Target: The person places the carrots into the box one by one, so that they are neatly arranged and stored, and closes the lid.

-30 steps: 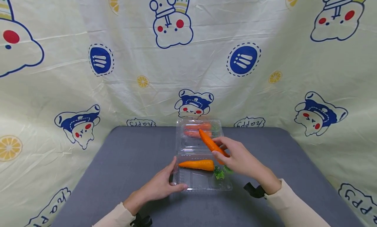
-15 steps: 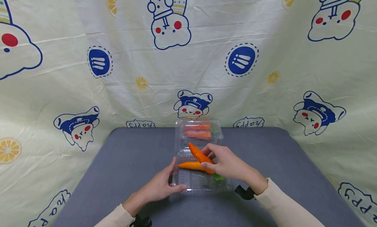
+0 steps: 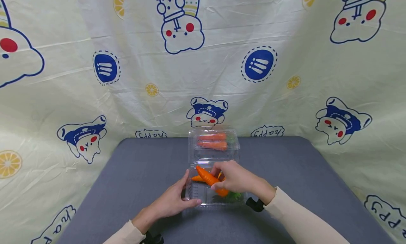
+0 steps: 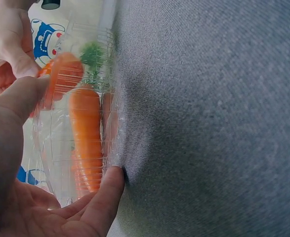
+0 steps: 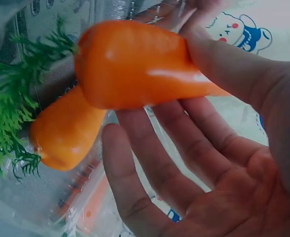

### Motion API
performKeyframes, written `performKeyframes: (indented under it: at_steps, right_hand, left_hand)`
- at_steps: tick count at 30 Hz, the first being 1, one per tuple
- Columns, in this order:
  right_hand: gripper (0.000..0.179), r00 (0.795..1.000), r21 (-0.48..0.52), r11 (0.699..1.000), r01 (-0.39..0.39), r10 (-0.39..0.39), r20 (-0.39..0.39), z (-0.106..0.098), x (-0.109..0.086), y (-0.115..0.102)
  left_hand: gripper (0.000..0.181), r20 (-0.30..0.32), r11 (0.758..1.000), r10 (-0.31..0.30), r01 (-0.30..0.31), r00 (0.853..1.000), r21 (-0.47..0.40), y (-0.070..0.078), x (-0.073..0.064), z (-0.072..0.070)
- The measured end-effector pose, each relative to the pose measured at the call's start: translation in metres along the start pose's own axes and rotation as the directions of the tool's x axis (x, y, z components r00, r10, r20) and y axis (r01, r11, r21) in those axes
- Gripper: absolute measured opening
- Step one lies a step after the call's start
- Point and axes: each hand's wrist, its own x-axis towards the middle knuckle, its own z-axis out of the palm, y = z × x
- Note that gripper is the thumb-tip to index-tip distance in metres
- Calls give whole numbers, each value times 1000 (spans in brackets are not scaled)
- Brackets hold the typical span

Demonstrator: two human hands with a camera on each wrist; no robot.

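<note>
In the head view my right hand (image 3: 233, 179) holds an orange carrot (image 3: 206, 177) between thumb and fingers, tilted above the near half of a clear plastic clamshell box (image 3: 200, 196). Beneath it, partly hidden, lies another carrot (image 5: 68, 136), a lighter orange, inside the box. Green leafy tops (image 5: 16, 94) show at the box's right side. My left hand (image 3: 169, 198) braces the box's left front corner. Its thumb lies along the front edge, its index finger along the left side, both fairly straight. In the left wrist view, a fingertip (image 4: 116, 174) meets the cloth beside the box.
The box's raised clear lid (image 3: 214, 156) stands behind. Two more carrots (image 3: 212, 144) show through the clear plastic there; I cannot tell whether they are in or behind it. Grey cloth (image 3: 142, 173) covers the table, and a printed curtain (image 3: 133, 110) hangs beyond its back edge.
My right hand has carried the carrot down and to the left, from over the lid's front to just above the carrot in the box. My left hand keeps its place at the box's corner.
</note>
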Motion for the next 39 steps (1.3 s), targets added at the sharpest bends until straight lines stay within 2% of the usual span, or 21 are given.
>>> performKeyframes:
  at_steps: [6, 10, 16, 21, 30, 39]
  right_hand:
    - [27, 998, -28, 999, -42, 43, 41, 7, 4, -4]
    - [25, 997, -64, 997, -35, 39, 68, 10, 3, -5]
    - [13, 996, -95, 995, -13, 21, 90, 12, 1, -4]
    - [19, 998, -73, 997, -2, 6, 57, 12, -2, -2]
    - [13, 999, -45, 998, -38, 36, -35, 8, -7, 11]
    - [24, 981, -35, 993, -111, 104, -163, 4, -12, 29]
  left_hand:
    - [124, 4, 1000, 1, -1, 1000, -13, -1, 0, 0]
    - [125, 3, 1000, 2, -2, 1000, -19, -1, 0, 0]
    - [124, 0, 1000, 16, -16, 1000, -22, -3, 0, -2]
    - [125, -1, 1000, 16, -16, 1000, -20, -4, 2, -3]
    - [126, -7, 1000, 24, -24, 1000, -4, -5, 3, -2]
    - [128, 1, 1000, 1, -1, 1000, -31, -8, 3, -3]
